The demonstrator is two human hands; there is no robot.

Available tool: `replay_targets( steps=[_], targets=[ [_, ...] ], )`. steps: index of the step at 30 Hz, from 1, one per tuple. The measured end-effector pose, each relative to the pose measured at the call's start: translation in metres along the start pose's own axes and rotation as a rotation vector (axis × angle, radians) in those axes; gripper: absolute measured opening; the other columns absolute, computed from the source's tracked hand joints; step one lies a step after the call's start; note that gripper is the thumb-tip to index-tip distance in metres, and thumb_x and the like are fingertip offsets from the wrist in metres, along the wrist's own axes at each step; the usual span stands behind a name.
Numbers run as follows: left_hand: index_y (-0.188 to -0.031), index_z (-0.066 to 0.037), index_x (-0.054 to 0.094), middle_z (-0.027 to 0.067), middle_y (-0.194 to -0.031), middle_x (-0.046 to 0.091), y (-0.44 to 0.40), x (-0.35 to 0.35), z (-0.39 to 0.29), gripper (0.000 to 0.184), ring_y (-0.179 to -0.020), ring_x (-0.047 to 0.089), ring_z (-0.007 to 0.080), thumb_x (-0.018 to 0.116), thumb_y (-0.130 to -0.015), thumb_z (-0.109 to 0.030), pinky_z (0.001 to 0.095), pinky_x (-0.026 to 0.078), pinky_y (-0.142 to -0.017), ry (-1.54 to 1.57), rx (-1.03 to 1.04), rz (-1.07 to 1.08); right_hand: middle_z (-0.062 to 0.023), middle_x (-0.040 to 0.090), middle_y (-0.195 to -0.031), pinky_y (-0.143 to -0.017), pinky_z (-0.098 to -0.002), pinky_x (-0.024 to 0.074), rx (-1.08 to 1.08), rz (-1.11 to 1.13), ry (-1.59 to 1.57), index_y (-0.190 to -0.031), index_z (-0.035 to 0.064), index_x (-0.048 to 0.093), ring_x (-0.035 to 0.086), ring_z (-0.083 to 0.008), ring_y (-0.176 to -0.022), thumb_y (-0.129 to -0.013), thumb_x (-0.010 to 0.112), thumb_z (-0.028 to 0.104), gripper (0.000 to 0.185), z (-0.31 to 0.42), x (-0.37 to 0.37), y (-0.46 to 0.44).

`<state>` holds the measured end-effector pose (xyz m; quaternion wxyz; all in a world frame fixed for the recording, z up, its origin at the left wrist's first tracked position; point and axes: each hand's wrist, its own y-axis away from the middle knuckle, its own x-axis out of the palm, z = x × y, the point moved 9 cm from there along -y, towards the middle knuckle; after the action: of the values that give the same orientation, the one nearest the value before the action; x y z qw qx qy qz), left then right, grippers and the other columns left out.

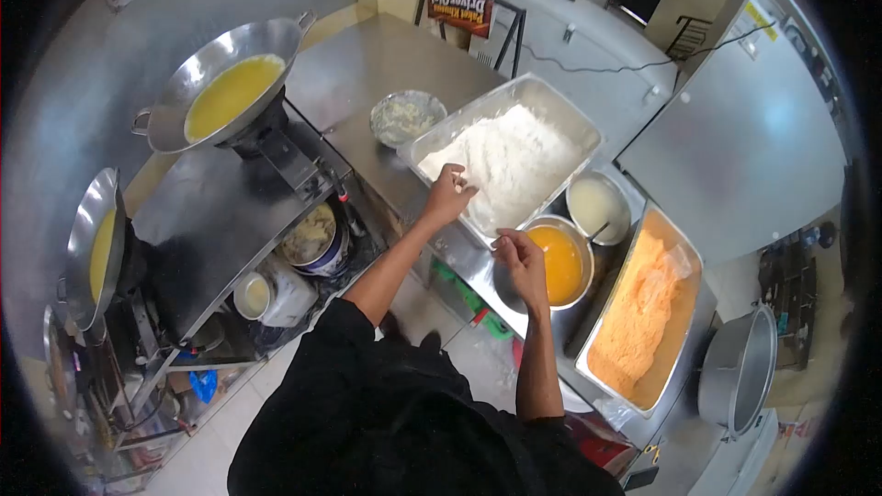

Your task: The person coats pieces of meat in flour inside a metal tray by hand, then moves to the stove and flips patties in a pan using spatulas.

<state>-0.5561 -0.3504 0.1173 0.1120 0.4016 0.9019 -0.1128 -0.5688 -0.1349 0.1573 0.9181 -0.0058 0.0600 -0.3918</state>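
Over the near left part of a steel tray of white flour (524,152) is my left hand (446,196). Its fingers are bent and apart, with nothing visible between them. My right hand (522,262) hovers at the left rim of a metal bowl of orange-yellow liquid (562,266), just past the tray's near edge. Its fingers are curled together, and whatever they might hold is hidden. Behind that bowl stands a bowl of pale liquid (595,202) with a dark handle leaning out. To the right lies a steel tray of orange crumbs (634,321).
A bowl with floury residue (404,118) sits left of the flour tray. Two woks of yellow oil, the larger wok (237,96) and the smaller wok (99,253), stand on burners at left. A large grey pot (735,372) is at right.
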Motion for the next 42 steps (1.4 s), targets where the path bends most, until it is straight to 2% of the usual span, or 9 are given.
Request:
replay_targets(
  steps=[5,10,15,21,25,27,30,37,42],
  targets=[
    [-0.113,-0.002,0.045,0.0088,-0.093,0.058,0.028,-0.051,0.023,0.046,-0.090,0.054,0.0170,0.069,-0.077,-0.020,0.0304,0.043,-0.080,0.136,-0.072,-0.182,-0.0048,0.061,-0.080,-0.070,-0.0260,0.0469,0.130,0.330,-0.045,-0.091,-0.0004,0.055,0.059,-0.0126,-0.077,-0.094,0.046,0.019,0.021,-0.030,0.083,0.047],
    [-0.106,-0.006,0.053,0.0011,-0.084,0.056,0.133,-0.126,0.078,0.030,-0.072,0.050,0.0090,0.064,-0.082,-0.021,0.0238,0.042,-0.061,0.435,-0.320,-0.253,-0.0076,0.061,-0.086,-0.071,-0.0278,0.0475,0.148,0.667,-0.027,-0.096,-0.0008,0.055,0.060,-0.0138,-0.079,-0.095,0.045,0.021,0.024,-0.051,0.175,0.095],
    [-0.093,-0.008,0.057,-0.0013,-0.076,0.055,0.289,-0.209,0.157,0.015,-0.059,0.045,0.0061,0.057,-0.085,-0.021,0.0212,0.033,-0.047,0.678,-0.599,-0.440,-0.0076,0.060,-0.102,-0.071,-0.0268,0.0477,0.079,0.934,-0.055,-0.099,0.0017,0.054,0.061,-0.0144,-0.082,-0.094,0.047,0.017,0.018,-0.017,0.289,0.126],
    [-0.068,-0.014,0.048,-0.0052,-0.055,0.040,0.514,-0.314,0.210,0.034,-0.045,0.032,0.0052,0.048,-0.092,-0.037,0.0222,0.025,-0.042,0.603,-0.699,-0.716,-0.0078,0.061,-0.099,-0.073,-0.0261,0.0476,-0.141,1.259,0.064,-0.088,0.0017,0.059,0.060,-0.0132,-0.082,-0.092,0.052,0.016,0.016,0.015,0.453,0.187],
    [-0.066,-0.015,0.050,-0.0048,-0.054,0.041,0.718,-0.356,0.237,0.035,-0.042,0.033,0.0072,0.048,-0.090,-0.040,0.0230,0.027,-0.042,0.734,-0.818,-1.170,-0.0090,0.064,-0.091,-0.066,-0.0249,0.0480,0.001,1.320,0.033,-0.089,0.0009,0.057,0.058,-0.0117,-0.070,-0.091,0.052,0.015,0.015,0.008,0.573,0.268],
    [-0.071,-0.015,0.051,-0.0047,-0.058,0.044,0.824,-0.372,0.254,0.030,-0.046,0.036,0.0069,0.047,-0.090,-0.038,0.0227,0.027,-0.043,0.602,-0.799,-1.252,-0.0061,0.064,-0.076,-0.057,-0.0232,0.0454,0.147,1.344,0.101,-0.097,0.0007,0.057,0.056,-0.0096,-0.061,-0.092,0.052,0.020,0.020,-0.004,0.625,0.325],
    [-0.072,-0.012,0.051,-0.0040,-0.062,0.046,0.966,-0.378,0.241,0.029,-0.050,0.040,0.0077,0.046,-0.090,-0.034,0.0229,0.028,-0.042,0.875,-0.758,-1.704,-0.0075,0.064,-0.090,-0.053,-0.0217,0.0421,0.164,1.605,0.066,-0.105,0.0043,0.053,0.053,-0.0082,-0.057,-0.090,0.052,0.015,0.019,-0.010,0.689,0.441],
    [-0.078,-0.014,0.050,-0.0046,-0.067,0.045,1.162,-0.406,0.218,0.022,-0.052,0.039,0.0051,0.049,-0.089,-0.033,0.0194,0.026,-0.041,0.913,-0.494,-2.278,-0.0052,0.063,-0.095,-0.051,-0.0209,0.0412,0.020,2.365,0.430,-0.123,0.0070,0.046,0.059,-0.0083,-0.066,-0.087,0.056,0.019,0.039,0.009,0.784,0.642],
    [-0.077,-0.014,0.049,-0.0051,-0.061,0.041,1.201,-0.419,0.243,0.022,-0.048,0.038,0.0052,0.050,-0.088,-0.033,0.0194,0.027,-0.040,0.924,-0.342,-2.353,-0.0045,0.061,-0.093,-0.051,-0.0181,0.0375,0.540,2.107,-0.086,-0.120,0.0108,0.048,0.046,-0.0044,-0.059,-0.088,0.055,0.017,0.034,0.115,0.938,0.658]
  ],
)
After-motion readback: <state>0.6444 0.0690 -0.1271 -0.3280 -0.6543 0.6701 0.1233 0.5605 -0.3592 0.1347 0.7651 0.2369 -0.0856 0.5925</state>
